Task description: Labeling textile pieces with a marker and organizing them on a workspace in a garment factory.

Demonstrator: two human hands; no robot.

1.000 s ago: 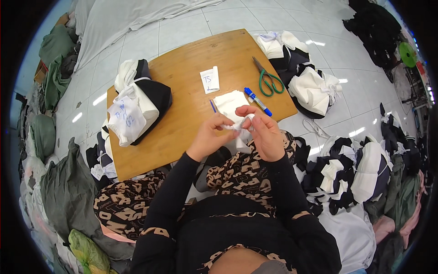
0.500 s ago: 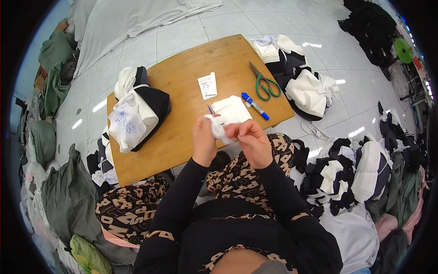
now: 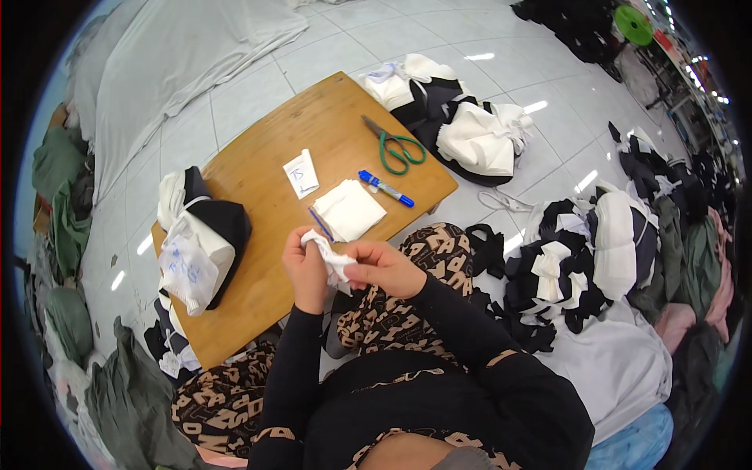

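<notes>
on the table (image 3: 258,164) — bundle (image 3: 208,229) left, marker (image 3: 385,189) right, scissors (image 3: 384,138) behind marker

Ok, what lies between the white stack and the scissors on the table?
The blue marker lies on the wooden table between the white stack and the green-handled scissors, as the head view shows.

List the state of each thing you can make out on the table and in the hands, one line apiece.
Left hand: closed on the white cloth
Right hand: closed on the white cloth
White cloth: crumpled, held between both hands
Scissors: lying flat, blades seemingly together
Marker: lying down, apparently capped
Pen: lying beside the white pile
White pile: lying flat
Slip: creased, writing up
Bundle: tied
</notes>
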